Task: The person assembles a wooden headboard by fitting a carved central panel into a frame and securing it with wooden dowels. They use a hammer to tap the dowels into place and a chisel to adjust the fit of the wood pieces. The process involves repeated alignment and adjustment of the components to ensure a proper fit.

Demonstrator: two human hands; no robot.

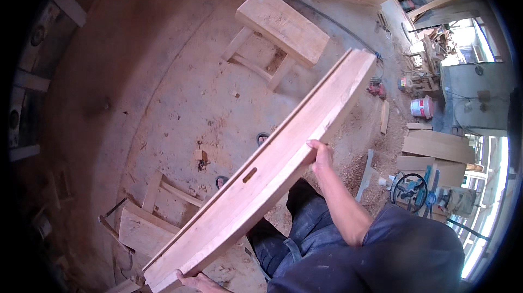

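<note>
A long pale wooden board (283,154) runs diagonally in front of me, from the lower left to the upper right. It has a short slot cut through its face near the middle and a narrow groove along its far edge. One long side looks gently curved. My right hand (322,157) is closed on the near edge, right of the middle, with the thumb over the top. Near the lower left end, my left hand (197,282) grips the same edge, its thumb on top. The fingers of both hands are mostly hidden beneath the board.
A low wooden bench (283,23) stands beyond the board. Another wooden stand (141,227) is at the lower left, with a frame saw (113,218) beside it. To the right are a bucket (422,108), boards (438,146) and a machine with a handwheel (409,189). Shavings litter the floor.
</note>
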